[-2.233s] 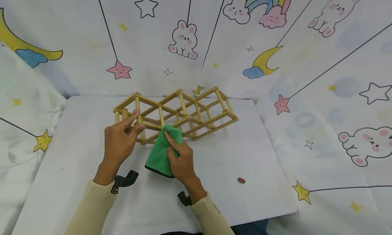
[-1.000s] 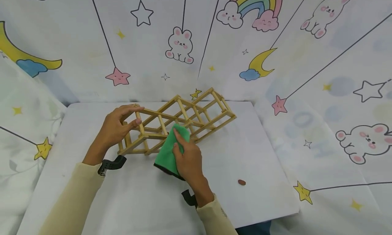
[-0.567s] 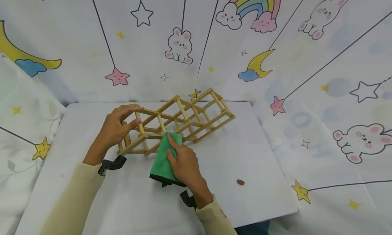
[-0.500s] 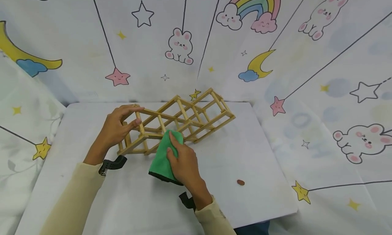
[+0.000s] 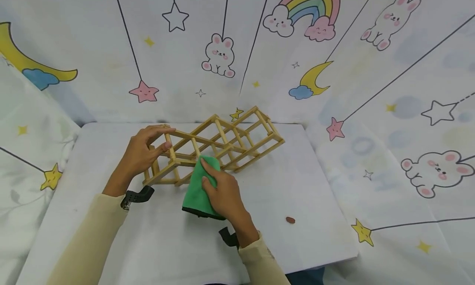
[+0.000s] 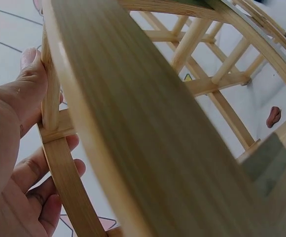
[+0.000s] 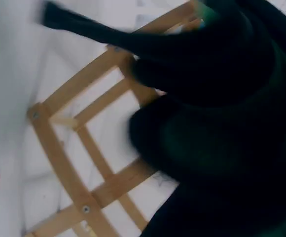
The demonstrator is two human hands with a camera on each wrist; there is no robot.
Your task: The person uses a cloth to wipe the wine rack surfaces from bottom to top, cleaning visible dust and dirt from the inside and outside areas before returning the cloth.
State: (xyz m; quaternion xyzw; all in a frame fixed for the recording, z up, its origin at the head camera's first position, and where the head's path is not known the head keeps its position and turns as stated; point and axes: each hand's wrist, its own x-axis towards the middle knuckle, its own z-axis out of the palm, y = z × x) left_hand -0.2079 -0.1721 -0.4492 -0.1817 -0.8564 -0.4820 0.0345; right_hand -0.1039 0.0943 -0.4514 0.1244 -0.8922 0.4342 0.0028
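A wooden folding lattice rack (image 5: 160,173) made of slats and round dowels stands at the back of the table. My left hand (image 5: 142,153) holds its left end, the thumb against an upright dowel; in the left wrist view the thumb (image 6: 32,81) lies along that dowel and the other fingers sit behind the frame. With my right hand (image 5: 225,194) I grip a green cloth (image 5: 198,194) with a dark edge and press it against the rack's front middle, index finger extended on top. Dark folds of the cloth (image 7: 217,138) cover much of the right wrist view.
A small reddish-brown object (image 5: 290,220) lies on the white table (image 5: 315,194), right of my right hand. Behind the rack rises a white sheet (image 5: 178,58) printed with stars, rabbits and a rainbow. A black strap piece (image 5: 139,194) projects from my left wrist.
My left hand has shifted up and left on the rack, whose left end has come nearer. The cloth went right, then back left and down along the front, and is now slightly higher.
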